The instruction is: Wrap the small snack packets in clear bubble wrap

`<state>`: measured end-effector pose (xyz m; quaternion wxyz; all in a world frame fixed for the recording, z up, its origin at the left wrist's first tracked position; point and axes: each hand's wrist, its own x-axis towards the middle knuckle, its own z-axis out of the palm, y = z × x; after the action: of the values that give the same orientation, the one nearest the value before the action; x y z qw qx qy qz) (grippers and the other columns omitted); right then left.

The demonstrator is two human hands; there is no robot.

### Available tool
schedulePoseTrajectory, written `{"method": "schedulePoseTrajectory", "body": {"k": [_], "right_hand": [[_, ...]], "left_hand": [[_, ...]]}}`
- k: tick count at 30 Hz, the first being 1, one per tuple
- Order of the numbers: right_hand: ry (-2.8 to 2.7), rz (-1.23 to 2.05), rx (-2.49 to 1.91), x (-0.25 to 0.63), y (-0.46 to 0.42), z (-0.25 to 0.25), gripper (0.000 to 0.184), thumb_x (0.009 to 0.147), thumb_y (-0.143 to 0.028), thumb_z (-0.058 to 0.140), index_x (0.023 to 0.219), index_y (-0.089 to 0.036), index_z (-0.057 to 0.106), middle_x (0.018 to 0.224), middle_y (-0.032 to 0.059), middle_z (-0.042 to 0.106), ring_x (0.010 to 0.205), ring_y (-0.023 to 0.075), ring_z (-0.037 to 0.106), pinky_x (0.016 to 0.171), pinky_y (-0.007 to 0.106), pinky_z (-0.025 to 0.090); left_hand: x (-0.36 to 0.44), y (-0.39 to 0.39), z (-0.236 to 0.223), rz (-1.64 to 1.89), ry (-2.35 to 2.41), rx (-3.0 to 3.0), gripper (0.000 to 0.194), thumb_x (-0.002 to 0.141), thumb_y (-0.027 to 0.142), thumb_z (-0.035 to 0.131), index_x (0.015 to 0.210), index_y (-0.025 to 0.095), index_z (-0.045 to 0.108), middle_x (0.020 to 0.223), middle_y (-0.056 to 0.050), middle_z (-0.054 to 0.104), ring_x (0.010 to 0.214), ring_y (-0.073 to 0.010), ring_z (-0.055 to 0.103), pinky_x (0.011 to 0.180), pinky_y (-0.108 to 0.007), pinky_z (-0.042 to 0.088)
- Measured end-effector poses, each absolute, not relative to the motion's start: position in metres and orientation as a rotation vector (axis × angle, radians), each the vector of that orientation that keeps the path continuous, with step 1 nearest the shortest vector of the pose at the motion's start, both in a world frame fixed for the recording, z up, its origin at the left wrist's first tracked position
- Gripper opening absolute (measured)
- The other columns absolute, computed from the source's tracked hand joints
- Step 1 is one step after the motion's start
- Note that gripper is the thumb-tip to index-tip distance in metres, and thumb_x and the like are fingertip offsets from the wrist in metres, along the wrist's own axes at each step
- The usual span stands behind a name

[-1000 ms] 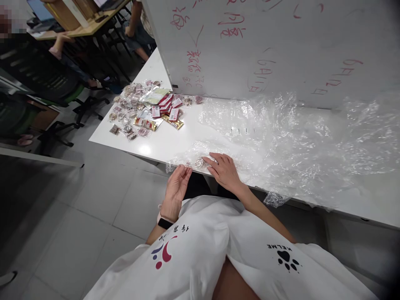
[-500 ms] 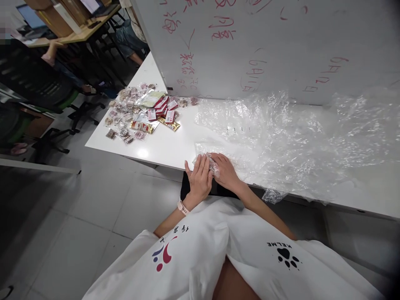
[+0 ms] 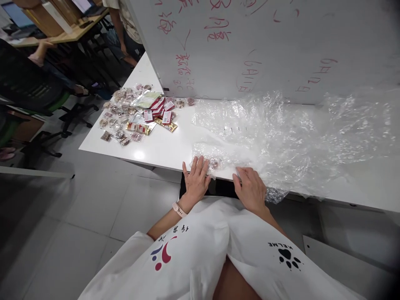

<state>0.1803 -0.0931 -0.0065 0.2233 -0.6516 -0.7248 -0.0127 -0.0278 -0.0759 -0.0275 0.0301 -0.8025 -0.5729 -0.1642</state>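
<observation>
At the table's front edge my left hand [image 3: 196, 178] lies flat, fingers spread, on the left end of a crinkled sheet of clear plastic film [image 3: 265, 137]. Just right of its fingertips, a small reddish packet [image 3: 215, 163] shows among the film, partly blurred by the plastic. My right hand [image 3: 250, 187] is at the front edge too, further right, over the film's near border. Its fingers are loosely bent and the thumb is apart from the index finger; nothing shows between them.
On the table's left part [image 3: 103, 149] lies a pile of small clear-wrapped packets [image 3: 121, 109], with red-and-white packs [image 3: 158, 109] and a gold-ended sachet [image 3: 137, 128]. A whiteboard [image 3: 281, 54] with red writing stands behind. Office chairs [image 3: 31, 79] and other people are at the far left.
My right hand has left the packet beside my left hand and moved right along the edge. My left hand stays near the film's end, and the small packet is now uncovered.
</observation>
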Motion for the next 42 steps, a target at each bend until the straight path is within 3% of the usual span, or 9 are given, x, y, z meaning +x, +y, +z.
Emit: {"method": "schedulePoseTrajectory", "body": {"k": [4,10,14,17,19,22,31,38,42], "right_hand": [[-1.992,0.200,-1.608,0.168,-0.073,-0.006,0.050,0.101,-0.037,0.042,0.146,-0.016,0.045,0.147,0.0182,0.047,0.131,0.0317,0.048,0.098,0.046,0.048],[-2.302,0.444,-1.115,0.139,-0.058,-0.008,0.052,0.102,-0.027,0.037,0.154,-0.026,0.035,0.155,0.0062,0.043,0.146,0.0230,0.034,0.116,0.045,0.036],[-2.422,0.400,-1.102,0.141,-0.056,-0.017,0.057,0.100,-0.036,0.047,0.154,-0.022,0.036,0.156,0.0097,0.042,0.146,0.0257,0.035,0.114,0.046,0.037],[-2.484,0.365,-1.068,0.145,-0.051,-0.019,0.055,0.097,-0.034,0.054,0.150,-0.021,0.043,0.154,0.0102,0.044,0.145,0.0268,0.035,0.110,0.045,0.039],[-2.482,0.327,-1.066,0.145,-0.046,-0.018,0.046,0.096,-0.022,0.052,0.142,-0.021,0.051,0.150,0.0091,0.050,0.142,0.0261,0.039,0.105,0.043,0.042],[-2.427,0.235,-1.073,0.140,-0.040,-0.019,0.038,0.094,-0.011,0.050,0.130,-0.019,0.061,0.137,0.0098,0.060,0.132,0.0256,0.048,0.093,0.039,0.044],[-2.261,0.288,-1.083,0.139,-0.046,-0.013,0.032,0.094,-0.006,0.042,0.106,-0.019,0.068,0.092,0.0049,0.072,0.084,0.0199,0.057,0.073,0.033,0.043],[-2.424,0.495,-1.107,0.154,-0.064,-0.011,0.038,0.096,-0.027,0.052,0.134,-0.025,0.056,0.131,0.0083,0.062,0.122,0.0268,0.051,0.094,0.042,0.042],[-2.335,0.381,-1.169,0.153,-0.070,-0.022,0.043,0.101,-0.020,0.038,0.141,-0.027,0.051,0.136,0.0082,0.060,0.128,0.0241,0.052,0.097,0.041,0.039]], "left_hand": [[-0.029,-0.076,-0.027,-0.527,-1.778,-2.497,0.056,0.099,0.030,0.044,0.154,0.023,0.036,0.158,-0.012,0.040,0.150,-0.0297,0.030,0.122,-0.063,-0.004],[-0.034,-0.071,-0.040,-0.645,-1.757,-2.558,0.052,0.095,0.027,0.050,0.146,0.020,0.045,0.151,-0.015,0.049,0.150,-0.0327,0.029,0.121,-0.062,0.020],[-0.042,-0.068,-0.049,-0.977,-1.645,-2.579,0.053,0.095,0.028,0.053,0.146,0.019,0.040,0.144,-0.017,0.054,0.147,-0.0306,0.035,0.118,-0.056,0.032],[-0.050,-0.065,-0.047,-1.258,-1.608,-2.524,0.061,0.096,0.030,0.055,0.151,0.019,0.029,0.153,-0.020,0.042,0.144,-0.0285,0.040,0.112,-0.050,0.041],[-0.055,-0.061,-0.041,-1.249,-1.571,-2.573,0.062,0.097,0.028,0.054,0.153,0.022,0.028,0.156,-0.019,0.038,0.142,-0.0273,0.043,0.109,-0.047,0.044],[-0.064,-0.051,-0.030,-1.076,-1.487,-2.733,0.055,0.096,0.027,0.057,0.149,0.027,0.040,0.146,-0.012,0.053,0.135,-0.0268,0.049,0.107,-0.046,0.044],[-0.071,-0.056,-0.025,-1.086,-1.322,-2.916,0.053,0.093,0.024,0.062,0.143,0.022,0.045,0.126,-0.012,0.066,0.117,-0.0271,0.056,0.095,-0.048,0.053],[-0.072,-0.055,-0.038,-1.197,-1.388,-2.877,0.029,0.099,0.020,0.049,0.124,0.025,0.061,0.120,-0.009,0.070,0.110,-0.0218,0.058,0.092,-0.042,0.053],[-0.071,-0.042,-0.024,-1.106,-1.488,-2.947,0.026,0.101,0.030,0.046,0.114,0.023,0.067,0.117,-0.009,0.071,0.097,-0.0215,0.058,0.087,-0.042,0.051]]}}
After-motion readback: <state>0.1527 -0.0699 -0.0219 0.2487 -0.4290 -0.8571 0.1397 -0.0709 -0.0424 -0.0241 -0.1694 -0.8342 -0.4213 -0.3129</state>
